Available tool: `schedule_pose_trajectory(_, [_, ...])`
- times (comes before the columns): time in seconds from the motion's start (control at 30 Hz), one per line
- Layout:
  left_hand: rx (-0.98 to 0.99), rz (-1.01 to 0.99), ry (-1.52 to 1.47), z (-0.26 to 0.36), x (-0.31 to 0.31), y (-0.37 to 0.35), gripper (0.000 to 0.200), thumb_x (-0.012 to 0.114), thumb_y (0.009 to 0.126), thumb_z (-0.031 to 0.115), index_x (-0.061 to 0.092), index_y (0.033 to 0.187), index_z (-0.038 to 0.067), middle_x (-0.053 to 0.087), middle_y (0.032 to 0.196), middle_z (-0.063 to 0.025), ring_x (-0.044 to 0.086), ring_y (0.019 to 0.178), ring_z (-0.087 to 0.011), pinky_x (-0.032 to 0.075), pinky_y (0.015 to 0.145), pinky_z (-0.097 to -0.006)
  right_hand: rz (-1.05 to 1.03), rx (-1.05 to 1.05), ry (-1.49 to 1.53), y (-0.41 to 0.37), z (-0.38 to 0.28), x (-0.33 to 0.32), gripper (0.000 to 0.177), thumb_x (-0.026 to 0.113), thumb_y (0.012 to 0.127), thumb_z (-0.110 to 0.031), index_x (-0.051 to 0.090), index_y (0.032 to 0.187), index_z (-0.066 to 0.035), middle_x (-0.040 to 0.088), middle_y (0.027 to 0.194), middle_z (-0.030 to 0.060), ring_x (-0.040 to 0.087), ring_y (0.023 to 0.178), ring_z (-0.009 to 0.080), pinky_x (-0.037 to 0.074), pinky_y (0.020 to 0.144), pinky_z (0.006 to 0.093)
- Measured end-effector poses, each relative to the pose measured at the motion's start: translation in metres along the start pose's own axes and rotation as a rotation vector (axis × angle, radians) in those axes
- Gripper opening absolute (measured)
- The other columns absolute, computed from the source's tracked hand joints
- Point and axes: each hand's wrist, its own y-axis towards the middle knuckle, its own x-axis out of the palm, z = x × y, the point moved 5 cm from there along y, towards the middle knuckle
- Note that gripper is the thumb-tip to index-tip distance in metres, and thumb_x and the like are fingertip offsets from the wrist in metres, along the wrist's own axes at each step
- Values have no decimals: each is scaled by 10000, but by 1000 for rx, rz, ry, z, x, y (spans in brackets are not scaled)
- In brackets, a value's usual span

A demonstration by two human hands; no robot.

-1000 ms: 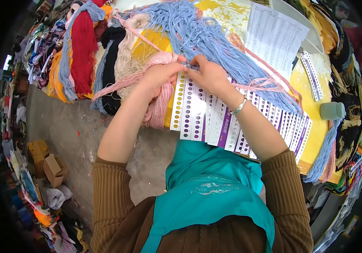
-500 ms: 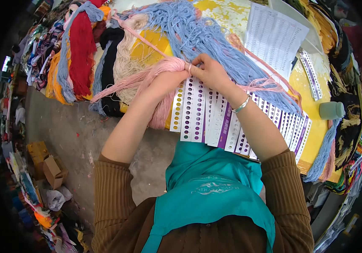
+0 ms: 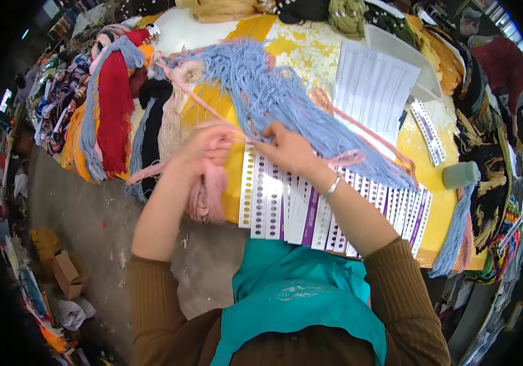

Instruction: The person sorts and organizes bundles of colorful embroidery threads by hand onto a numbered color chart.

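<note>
My left hand (image 3: 208, 145), a little blurred, is closed around pink yarn (image 3: 207, 194), whose bundle hangs below it over the table edge. My right hand (image 3: 290, 150) pinches a pink strand that stretches between the two hands. Beneath my right wrist lie overlapping white and purple cards with rows of holes (image 3: 273, 204). Just beyond my hands, a large heap of light blue yarn (image 3: 267, 82) spreads across the table, with a pink strand running along its left side.
Red yarn (image 3: 113, 110), black yarn (image 3: 156, 116) and cream yarn (image 3: 173, 116) hang at the left. A printed sheet (image 3: 374, 85), a clear plastic bin (image 3: 404, 58) and a green jar (image 3: 461, 175) are on the right. A cardboard box (image 3: 70, 274) stands on the floor.
My left hand has moved left, away from my right hand, drawing the pink strand out between them. The pink bundle has shifted left with it. The view has tilted up slightly.
</note>
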Motion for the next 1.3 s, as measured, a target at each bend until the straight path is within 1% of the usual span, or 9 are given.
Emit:
schedule_pose_trajectory(0.07, [9, -62, -139, 34, -20, -22, 122, 545, 874, 114, 591, 783, 47, 458, 599, 44, 295, 373, -27, 241, 323, -192, 41, -49, -95, 2, 1, 2, 555, 629, 789, -471, 534, 1148, -58, 691, 891, 196, 675, 849, 371, 519, 767, 434])
schedule_pose_trajectory(0.13, [124, 235, -121, 74, -52, -46, 208, 526, 869, 127, 480, 666, 128, 394, 526, 54, 308, 363, -22, 238, 315, -176, 46, -80, -143, -1, -5, 1, 529, 630, 776, -430, 527, 1141, -61, 691, 894, 202, 675, 849, 374, 521, 762, 438])
schedule_pose_trajectory(0.3, [422, 288, -375, 150, -155, -21, 186, 564, 851, 62, 483, 686, 93, 443, 534, 10, 364, 379, -68, 318, 362, -210, 67, -99, -216, -3, -8, 4, 507, 680, 738, -366, 530, 1128, -79, 677, 816, 166, 674, 789, 353, 514, 737, 452])
schedule_pose_trajectory(0.4, [841, 660, -413, 179, -153, -30, 159, 563, 920, 131, 528, 782, 62, 532, 629, -38, 439, 440, -108, 361, 409, -217, 126, -161, -323, -7, -11, 8, 509, 681, 737, -372, 532, 1128, -82, 676, 812, 166, 671, 788, 360, 510, 750, 457])
schedule_pose_trajectory(0.53, [671, 966, 374, 162, -156, -32, 280, 635, 910, 317, 589, 1025, 65, 646, 851, -47, 548, 608, -133, 467, 574, -282, 115, -148, -320, -8, -16, 6, 507, 683, 732, -378, 550, 1121, -81, 680, 820, 174, 672, 797, 361, 509, 773, 451])
schedule_pose_trajectory(0.63, [697, 625, 94, 133, -93, -37, 505, 630, 909, 301, 504, 1285, -13, 590, 1228, -153, 578, 1121, -258, 465, 940, -361, 137, -181, -314, -8, -14, 7, 520, 681, 737, -385, 548, 1143, -87, 678, 801, 155, 665, 792, 360, 514, 733, 449])
schedule_pose_trajectory(0.77, [650, 15, -244, 89, -11, -79, 611, 465, 995, 307, 278, 1464, -38, 350, 1502, -201, 350, 1394, -307, 357, 1088, -434, 115, -152, -213, -4, -5, 10, 491, 682, 754, -355, 555, 1150, -93, 673, 781, 156, 672, 754, 327, 514, 670, 435])
schedule_pose_trajectory(1.03, [605, -14, -191, 11, 68, -135, 594, 392, 1007, 336, 314, 1442, -60, 402, 1471, -178, 415, 1346, -271, 352, 1096, -399, 55, -501, 789, -70, -110, 13, 122, 683, 860, -103, 668, 962, -38, 644, 828, 4, 551, 696, 67, 458, 654, 231])
schedule_pose_trajectory(1.3, [556, -55, -76, -31, 79, -154, 570, 345, 1017, 312, 324, 1437, -74, 470, 1403, -180, 480, 1276, -227, 386, 1049, -344, -233, -129, 1298, -105, -117, 49, 65, 660, 889, -118, 632, 896, -60, 653, 796, 28, 530, 590, 65, 366, 500, 176])
